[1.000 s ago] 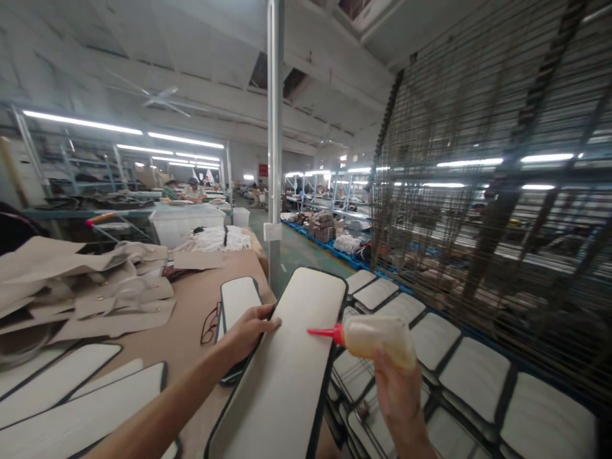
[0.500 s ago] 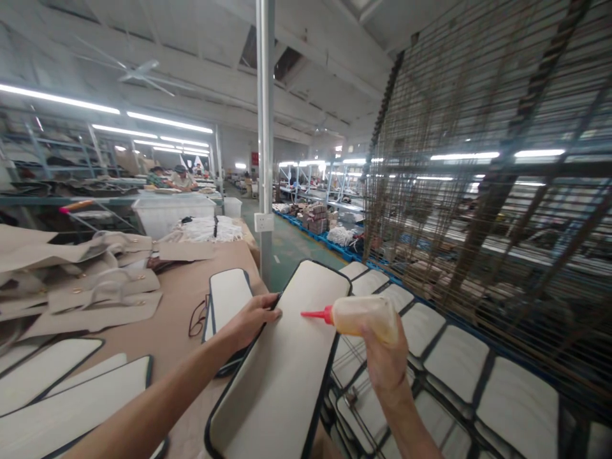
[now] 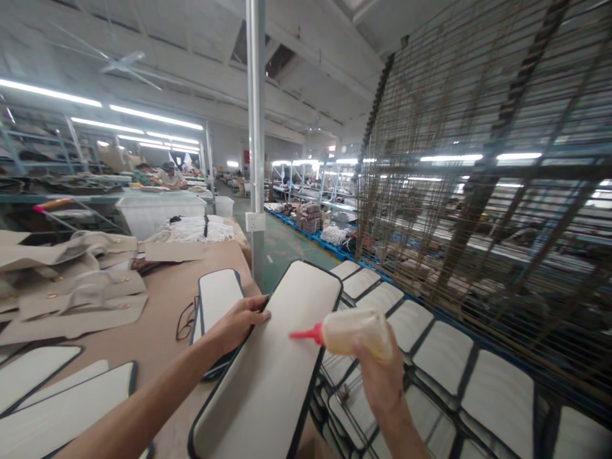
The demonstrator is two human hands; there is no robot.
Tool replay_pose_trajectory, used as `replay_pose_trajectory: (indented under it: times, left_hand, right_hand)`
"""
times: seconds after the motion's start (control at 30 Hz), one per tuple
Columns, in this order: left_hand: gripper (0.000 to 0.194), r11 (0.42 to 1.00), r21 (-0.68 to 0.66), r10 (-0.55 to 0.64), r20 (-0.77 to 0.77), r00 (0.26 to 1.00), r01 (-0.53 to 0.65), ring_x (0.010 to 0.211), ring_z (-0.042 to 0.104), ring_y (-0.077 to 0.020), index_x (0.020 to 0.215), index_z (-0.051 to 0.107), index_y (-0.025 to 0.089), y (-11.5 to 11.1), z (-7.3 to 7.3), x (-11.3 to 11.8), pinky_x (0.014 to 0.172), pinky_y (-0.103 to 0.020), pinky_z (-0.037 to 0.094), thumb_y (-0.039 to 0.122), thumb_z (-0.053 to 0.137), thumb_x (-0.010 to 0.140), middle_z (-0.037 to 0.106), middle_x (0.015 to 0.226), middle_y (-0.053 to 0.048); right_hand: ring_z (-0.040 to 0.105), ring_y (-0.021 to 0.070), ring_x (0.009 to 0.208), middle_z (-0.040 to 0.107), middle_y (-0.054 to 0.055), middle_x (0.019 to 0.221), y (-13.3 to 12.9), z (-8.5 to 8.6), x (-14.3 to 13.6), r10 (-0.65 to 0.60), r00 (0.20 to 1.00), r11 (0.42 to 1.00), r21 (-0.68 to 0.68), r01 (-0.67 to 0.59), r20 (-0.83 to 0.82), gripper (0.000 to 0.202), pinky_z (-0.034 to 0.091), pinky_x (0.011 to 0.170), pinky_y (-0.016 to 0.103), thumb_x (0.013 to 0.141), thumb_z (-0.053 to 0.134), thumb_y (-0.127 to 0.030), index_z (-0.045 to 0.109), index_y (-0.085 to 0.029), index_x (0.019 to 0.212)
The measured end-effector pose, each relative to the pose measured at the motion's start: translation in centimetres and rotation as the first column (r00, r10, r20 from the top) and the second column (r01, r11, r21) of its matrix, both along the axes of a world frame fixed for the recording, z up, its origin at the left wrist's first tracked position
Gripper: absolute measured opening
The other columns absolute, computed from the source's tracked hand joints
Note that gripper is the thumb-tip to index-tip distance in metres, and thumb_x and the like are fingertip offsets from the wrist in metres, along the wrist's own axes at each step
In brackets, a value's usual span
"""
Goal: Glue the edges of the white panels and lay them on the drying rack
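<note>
**Glue bottle poised over a bare panel**

The right hand (image 3: 380, 376) grips the glue bottle (image 3: 356, 331), its red nozzle just above the long panel (image 3: 272, 370). The left hand (image 3: 239, 322) clasps the panel's left edge. No glue line shows; finished-looking panels (image 3: 430, 347) lie beyond, on the right.
</note>
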State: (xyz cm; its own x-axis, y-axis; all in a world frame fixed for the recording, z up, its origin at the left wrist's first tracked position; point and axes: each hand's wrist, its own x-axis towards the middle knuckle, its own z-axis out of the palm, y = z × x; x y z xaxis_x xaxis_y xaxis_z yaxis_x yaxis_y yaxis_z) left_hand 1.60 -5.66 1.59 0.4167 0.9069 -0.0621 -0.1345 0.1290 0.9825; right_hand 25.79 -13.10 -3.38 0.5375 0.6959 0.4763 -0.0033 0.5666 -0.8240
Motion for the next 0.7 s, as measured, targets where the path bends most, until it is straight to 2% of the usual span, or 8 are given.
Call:
replay_pose_trajectory:
  times: [0.07, 0.13, 0.2, 0.27, 0.3, 0.4, 0.53, 0.7]
  left_hand:
    - [0.056, 0.999, 0.011, 0.037, -0.001, 0.999, -0.037, 0.063, 0.064, -0.0190, 0.112, 0.068, 0.012, 0.2, -0.2, -0.5, 0.062, -0.026, 0.047, 0.023, 0.075, 0.058, 0.074, 0.077, -0.005]
    - [0.056, 0.997, 0.044, 0.069, -0.001, 0.998, -0.069, 0.069, 0.066, -0.0209, 0.114, 0.067, 0.014, 0.2, -0.4, -1.1, 0.064, -0.027, 0.048, 0.022, 0.075, 0.060, 0.074, 0.079, -0.005]
    - [0.053, 0.995, 0.064, 0.081, 0.003, 0.997, -0.082, 0.076, 0.067, -0.0226, 0.116, 0.067, 0.016, 0.1, -0.8, -1.8, 0.066, -0.027, 0.049, 0.022, 0.074, 0.063, 0.074, 0.083, -0.004]
    - [0.049, 0.994, 0.074, 0.077, 0.014, 0.997, -0.078, 0.082, 0.067, -0.0237, 0.115, 0.068, 0.019, -0.3, -1.1, -2.3, 0.069, -0.028, 0.050, 0.023, 0.073, 0.066, 0.075, 0.087, -0.004]
    - [0.048, 0.994, 0.077, 0.073, 0.021, 0.997, -0.074, 0.085, 0.067, -0.0241, 0.115, 0.068, 0.021, -0.6, -1.3, -2.5, 0.072, -0.028, 0.050, 0.023, 0.073, 0.067, 0.075, 0.089, -0.003]
    - [0.049, 0.995, 0.079, 0.057, 0.032, 0.998, -0.059, 0.093, 0.066, -0.0256, 0.118, 0.067, 0.024, -1.5, -1.6, -2.6, 0.078, -0.030, 0.050, 0.025, 0.073, 0.069, 0.075, 0.095, -0.002]
    - [0.049, 0.998, 0.058, 0.036, 0.020, 0.999, -0.037, 0.100, 0.065, -0.0278, 0.118, 0.067, 0.024, -2.6, -1.8, -2.6, 0.082, -0.032, 0.051, 0.029, 0.073, 0.070, 0.074, 0.100, -0.003]
    - [0.049, 0.996, 0.072, 0.051, 0.032, 0.998, -0.053, 0.104, 0.064, -0.0281, 0.120, 0.066, 0.024, -3.1, -2.6, -2.9, 0.088, -0.035, 0.051, 0.030, 0.072, 0.072, 0.074, 0.105, -0.004]
  right_hand:
    - [0.066, 0.0273, 0.076, 0.071, 0.007, 0.090, -1.8, -1.9, -1.1, 0.201, 0.979, 0.978, -0.067, -0.198, 0.032, 0.063, 0.058, 0.063, 0.037, 0.048, 0.086, -0.036, 0.065, -0.020, 0.106]
    - [0.067, 0.0279, 0.076, 0.072, 0.006, 0.090, -3.3, -2.7, -1.7, 0.269, 0.962, 0.960, -0.070, -0.272, -0.047, 0.066, 0.058, 0.061, 0.036, 0.047, 0.086, -0.039, 0.065, -0.022, 0.107]
    - [0.068, 0.0261, 0.079, 0.072, 0.005, 0.091, -4.0, -1.8, -1.4, 0.168, 0.960, 0.984, -0.018, -0.177, -0.223, 0.061, 0.058, 0.066, 0.036, 0.055, 0.083, -0.040, 0.064, -0.023, 0.110]
    - [0.068, 0.0233, 0.082, 0.072, 0.004, 0.092, -4.0, 0.0, -0.3, 0.021, 0.915, 0.999, 0.039, -0.006, -0.402, 0.055, 0.057, 0.073, 0.034, 0.062, 0.080, -0.039, 0.063, -0.023, 0.112]
    - [0.068, 0.0223, 0.085, 0.072, 0.003, 0.093, -3.9, 1.0, 0.3, -0.012, 0.882, 0.997, 0.062, 0.047, -0.471, 0.053, 0.056, 0.076, 0.034, 0.063, 0.079, -0.037, 0.063, -0.024, 0.111]
    - [0.067, 0.0195, 0.089, 0.072, 0.001, 0.094, -3.3, 3.0, 2.0, 0.010, 0.754, 0.995, 0.082, 0.059, -0.657, 0.046, 0.056, 0.077, 0.029, 0.060, 0.081, -0.034, 0.066, -0.024, 0.103]
    - [0.068, 0.0157, 0.083, 0.073, 0.001, 0.088, -2.9, 2.6, 2.5, 0.059, 0.559, 0.998, 0.049, -0.033, -0.827, 0.038, 0.057, 0.070, 0.022, 0.058, 0.084, -0.031, 0.067, -0.020, 0.090]
    - [0.068, 0.0137, 0.078, 0.074, -0.001, 0.085, -2.6, 1.3, 2.2, 0.076, 0.459, 0.996, 0.050, -0.067, -0.885, 0.050, 0.058, 0.067, 0.021, 0.048, 0.089, -0.025, 0.066, -0.020, 0.092]
